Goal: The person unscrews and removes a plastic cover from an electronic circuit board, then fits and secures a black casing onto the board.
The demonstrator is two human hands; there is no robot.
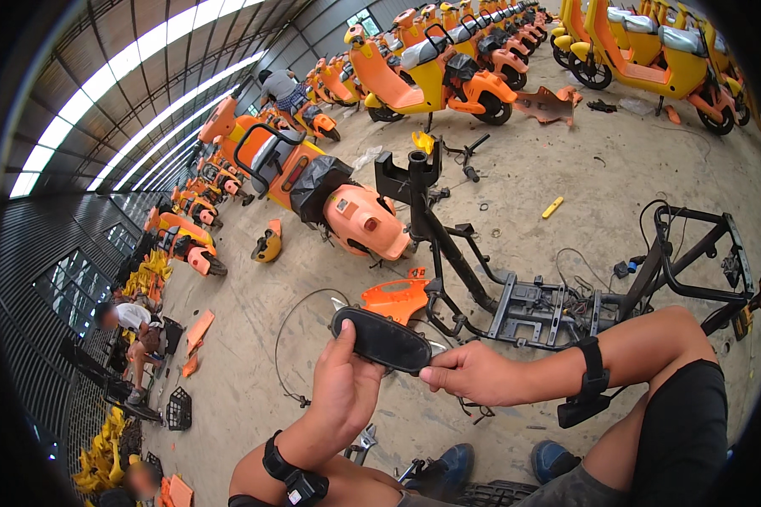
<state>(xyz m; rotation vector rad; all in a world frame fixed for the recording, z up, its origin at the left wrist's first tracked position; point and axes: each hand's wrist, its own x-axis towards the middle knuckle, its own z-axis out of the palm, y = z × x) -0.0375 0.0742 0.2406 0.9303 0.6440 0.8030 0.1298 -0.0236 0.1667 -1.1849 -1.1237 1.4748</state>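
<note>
A flat black oval panel with a rounded rim is held up in front of me, tilted down to the right. My left hand grips its left part from below, thumb on its dark face. At the panel's lower right end my right hand is closed, thumb and fingertips pinched at the edge. Pale, shiny bits show past both ends of the panel; I cannot make out what they are. Just behind it an orange plastic body part lies on the floor. The bare black scooter frame stands beyond my right hand.
An orange and yellow scooter stands ahead on the left; rows of others stand farther back. Handlebars, a yellow tool and cables lie on concrete. A person sits at left beside a black crate.
</note>
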